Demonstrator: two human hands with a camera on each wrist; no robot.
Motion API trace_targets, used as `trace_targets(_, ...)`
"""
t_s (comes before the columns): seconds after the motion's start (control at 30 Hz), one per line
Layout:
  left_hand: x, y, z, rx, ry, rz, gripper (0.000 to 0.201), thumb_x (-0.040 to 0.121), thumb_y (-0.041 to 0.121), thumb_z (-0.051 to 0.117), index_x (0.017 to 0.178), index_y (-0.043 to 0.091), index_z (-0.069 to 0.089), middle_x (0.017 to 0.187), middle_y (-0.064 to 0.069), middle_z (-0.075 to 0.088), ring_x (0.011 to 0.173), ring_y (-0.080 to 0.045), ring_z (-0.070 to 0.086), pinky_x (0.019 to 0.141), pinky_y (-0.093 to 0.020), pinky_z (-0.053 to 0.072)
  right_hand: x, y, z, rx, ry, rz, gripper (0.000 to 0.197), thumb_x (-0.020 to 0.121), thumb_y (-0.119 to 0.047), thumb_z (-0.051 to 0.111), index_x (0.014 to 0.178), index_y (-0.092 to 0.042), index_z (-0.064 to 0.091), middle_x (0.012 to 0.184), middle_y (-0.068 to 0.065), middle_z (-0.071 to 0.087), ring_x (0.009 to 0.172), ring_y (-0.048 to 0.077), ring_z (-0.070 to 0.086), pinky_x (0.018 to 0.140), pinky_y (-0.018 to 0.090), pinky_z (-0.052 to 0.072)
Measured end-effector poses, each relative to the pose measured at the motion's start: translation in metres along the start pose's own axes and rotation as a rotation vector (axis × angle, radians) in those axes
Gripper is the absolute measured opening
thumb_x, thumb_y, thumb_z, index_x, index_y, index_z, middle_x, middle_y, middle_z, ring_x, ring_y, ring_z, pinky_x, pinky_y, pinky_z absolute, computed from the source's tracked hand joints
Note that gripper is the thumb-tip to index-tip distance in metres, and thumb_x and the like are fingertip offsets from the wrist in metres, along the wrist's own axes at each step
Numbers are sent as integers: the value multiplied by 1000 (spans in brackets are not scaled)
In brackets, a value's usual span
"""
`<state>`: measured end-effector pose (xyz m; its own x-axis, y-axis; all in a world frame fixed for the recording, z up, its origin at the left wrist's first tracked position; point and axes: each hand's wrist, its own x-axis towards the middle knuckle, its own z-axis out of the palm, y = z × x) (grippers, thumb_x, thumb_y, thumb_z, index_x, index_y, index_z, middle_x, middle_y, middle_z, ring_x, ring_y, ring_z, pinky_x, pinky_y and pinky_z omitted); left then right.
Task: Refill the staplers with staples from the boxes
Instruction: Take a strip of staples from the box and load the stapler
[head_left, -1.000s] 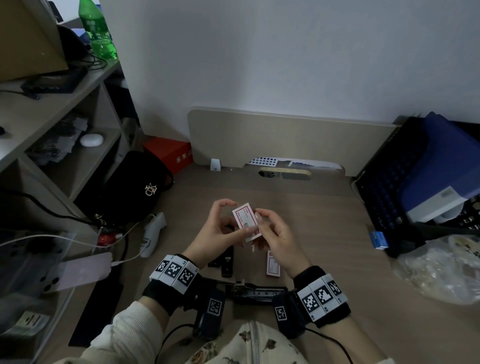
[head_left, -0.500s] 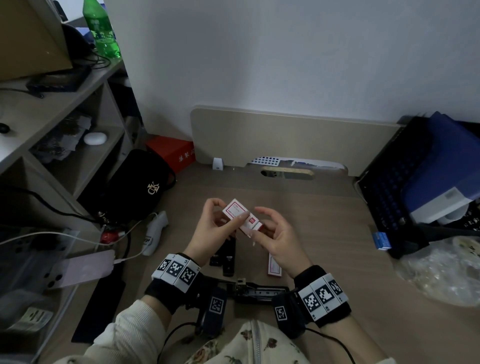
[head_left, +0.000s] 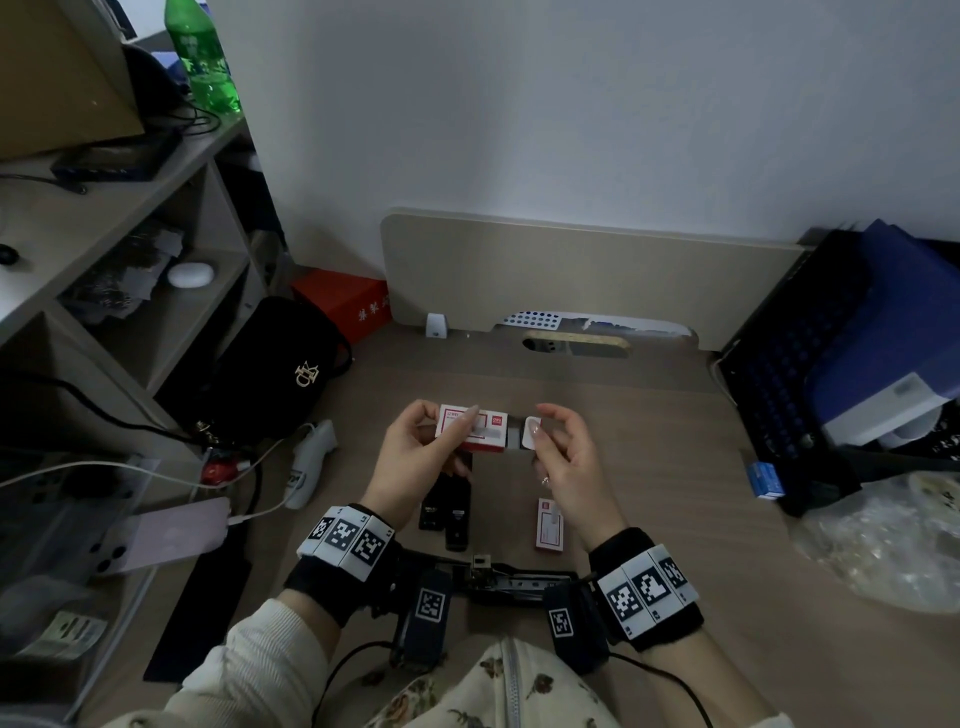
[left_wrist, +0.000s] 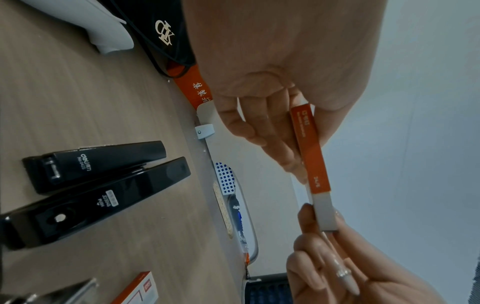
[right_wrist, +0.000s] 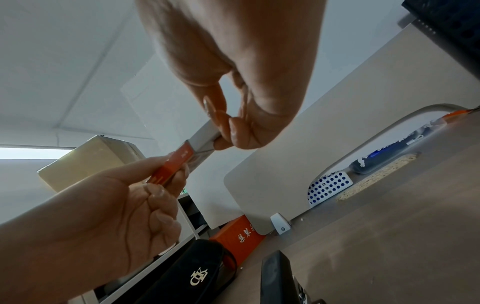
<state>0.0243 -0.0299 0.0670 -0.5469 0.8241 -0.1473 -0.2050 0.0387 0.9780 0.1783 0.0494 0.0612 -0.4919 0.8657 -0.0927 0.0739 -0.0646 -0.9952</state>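
Observation:
My left hand (head_left: 423, 441) grips a small red-and-white staple box (head_left: 475, 428) above the desk, thumb on top and fingers under its red sleeve (left_wrist: 310, 148). My right hand (head_left: 558, 441) pinches the grey inner tray (left_wrist: 324, 214), which sticks out of the sleeve's right end (right_wrist: 201, 142). Under the hands two black staplers (left_wrist: 103, 197) lie side by side on the desk. A second staple box (head_left: 549, 525) lies flat to their right. An opened black stapler (head_left: 511, 577) lies near the desk's front edge between my wrists.
A black bag (head_left: 275, 379) and a red box (head_left: 345, 304) sit at the back left, with a white handheld device (head_left: 309, 462) and a charging phone (head_left: 161, 535) beside them. A dark crate with a blue folder (head_left: 857, 343) and a plastic bag (head_left: 883, 540) fill the right side.
The box turned from upright to lying level between my hands. My right hand moved to the box's right end and slid the grey inner tray partly out.

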Motion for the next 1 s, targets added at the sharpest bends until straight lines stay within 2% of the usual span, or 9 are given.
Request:
trace_targets(0.13, -2, 2, -1, 21, 1, -37, 40, 83, 29, 73, 101, 23, 38, 81, -12, 75, 50, -26, 63, 50, -28, 50, -1, -2, -1, 14, 21, -10, 17, 97, -19, 49, 112, -22, 56, 106, 3, 67, 87, 17, 63, 71, 30, 50)
trace_targets(0.23, -3, 3, -1, 11, -14, -75, 50, 84, 27, 73, 117, 27, 35, 86, -12, 76, 53, -28, 67, 53, -28, 52, -2, -3, -2, 14, 13, -13, 17, 97, -16, 48, 110, -18, 58, 101, 1, 66, 77, 9, 59, 62, 20, 46)
trace_targets(0.33, -5, 7, -3, -19, -48, -185, 61, 77, 39, 76, 128, 31, 42, 94, -13, 75, 68, -38, 71, 60, -33, 58, -3, -5, -3, 10, -9, -8, 18, 98, -14, 47, 108, -19, 60, 97, -1, 65, 71, 7, 56, 58, 17, 44)
trace_targets(0.47, -7, 11, -3, -32, -151, -304, 59, 70, 47, 74, 118, 16, 63, 98, -14, 75, 77, -37, 73, 53, -27, 54, -6, -7, -2, -30, -82, -2, 18, 98, -15, 47, 110, -18, 60, 98, -6, 67, 78, 8, 61, 64, 17, 48)
trace_targets(0.53, -6, 9, -3, -51, -175, -316, 59, 71, 39, 74, 117, 3, 61, 93, -14, 75, 72, -31, 74, 50, -24, 53, -6, -7, -2, 11, -84, 3, 18, 98, -13, 46, 107, -17, 61, 92, -1, 65, 69, 14, 54, 57, 20, 43)
trace_targets(0.63, -5, 9, -4, -105, -175, -315, 60, 73, 32, 72, 119, -5, 61, 84, -13, 75, 64, -23, 73, 50, -23, 53, -5, -8, -3, 83, -68, 13, 19, 99, -12, 42, 105, -16, 60, 83, 7, 59, 54, 10, 48, 50, 21, 41)
trace_targets(0.73, -4, 11, -3, -106, -171, -295, 62, 71, 31, 73, 118, -8, 60, 83, -13, 75, 63, -22, 73, 50, -23, 54, -5, -10, -2, 127, -66, 43, 19, 100, -19, 42, 107, -13, 59, 78, 6, 59, 53, 12, 53, 52, 27, 44)
trace_targets(0.83, -4, 10, -2, -92, -171, -290, 64, 70, 31, 74, 118, -8, 59, 85, -14, 75, 63, -23, 73, 51, -23, 55, -5, -12, -1, 71, -74, 82, 33, 89, -45, 54, 107, -17, 58, 79, 7, 59, 55, 14, 56, 54, 29, 43)
trace_targets(1.0, -5, 10, -3, -80, -183, -296, 50, 69, 33, 74, 106, 0, 64, 83, -13, 75, 63, -23, 73, 53, -24, 55, -7, -11, 1, -39, -57, 8, 21, 91, -19, 59, 109, -10, 52, 76, 7, 61, 50, 12, 54, 46, 19, 43)
